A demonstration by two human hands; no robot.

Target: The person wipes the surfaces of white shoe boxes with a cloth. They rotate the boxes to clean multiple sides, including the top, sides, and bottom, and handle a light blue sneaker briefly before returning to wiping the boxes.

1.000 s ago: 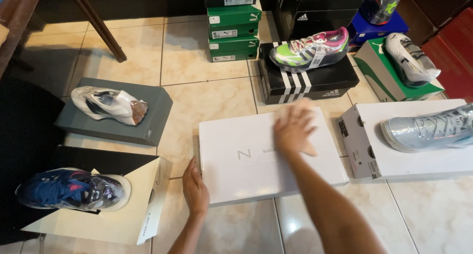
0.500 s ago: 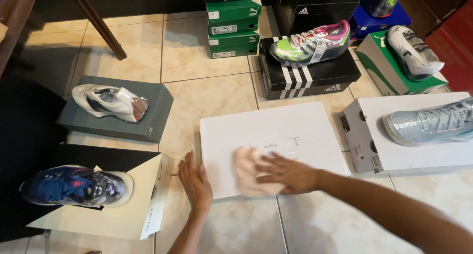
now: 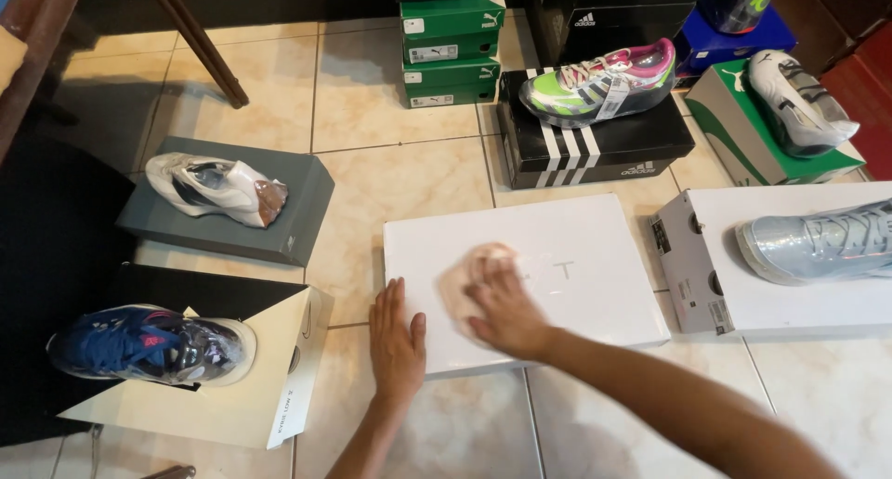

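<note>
White cardboard shoebox [image 3: 576, 256] lies on the tiled floor [image 3: 390, 172]. Her right hand [image 3: 506, 312] presses a pale cloth [image 3: 465, 279] flat onto its lid. Left hand [image 3: 397, 335], fingers spread and holding nothing, steadies the box's near corner.

White shoe box [image 3: 576, 247]: flat rectangular carton, lid closed and facing up, lay level on the tiled floor near the middle of the scene, slightly skewed. Pale pink cloth [image 3: 469, 273]: small, crumpled, rested on the lid's near-left part, partly covered, touching the box surface.
</note>
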